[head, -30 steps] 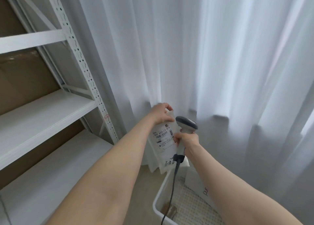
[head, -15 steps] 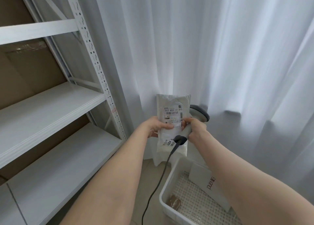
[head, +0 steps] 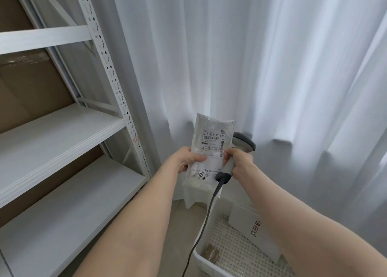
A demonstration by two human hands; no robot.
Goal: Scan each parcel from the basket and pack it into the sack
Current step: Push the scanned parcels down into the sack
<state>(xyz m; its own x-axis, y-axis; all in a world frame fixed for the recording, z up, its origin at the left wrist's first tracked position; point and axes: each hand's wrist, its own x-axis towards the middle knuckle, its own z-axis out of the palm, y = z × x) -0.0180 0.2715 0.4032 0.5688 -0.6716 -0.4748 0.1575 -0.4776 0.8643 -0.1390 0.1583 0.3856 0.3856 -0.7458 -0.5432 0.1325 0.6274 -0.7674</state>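
A white plastic parcel (head: pixel 212 139) with a printed barcode label stands upright in front of me, label side facing me. My left hand (head: pixel 185 158) grips its left edge with the thumb across the front. My right hand (head: pixel 238 160) grips the handle of a grey barcode scanner (head: pixel 244 143), whose head sits behind the parcel's right edge; a finger also touches the parcel. The scanner's cable (head: pixel 206 218) hangs down. Below right is the white perforated basket (head: pixel 236 253) holding a flat white box (head: pixel 254 230) and a small brown parcel (head: pixel 210 253). No sack is in view.
White metal shelving (head: pixel 62 130) with bare boards fills the left, brown cardboard behind it. White curtains (head: pixel 272 67) hang across the back and right. A white folded object (head: pixel 196 195) sits on the floor under the parcel.
The parcel went from tilted, gripped at its top, to upright with the label facing me. My left hand now grips its left edge lower down; the scanner head is behind the parcel.
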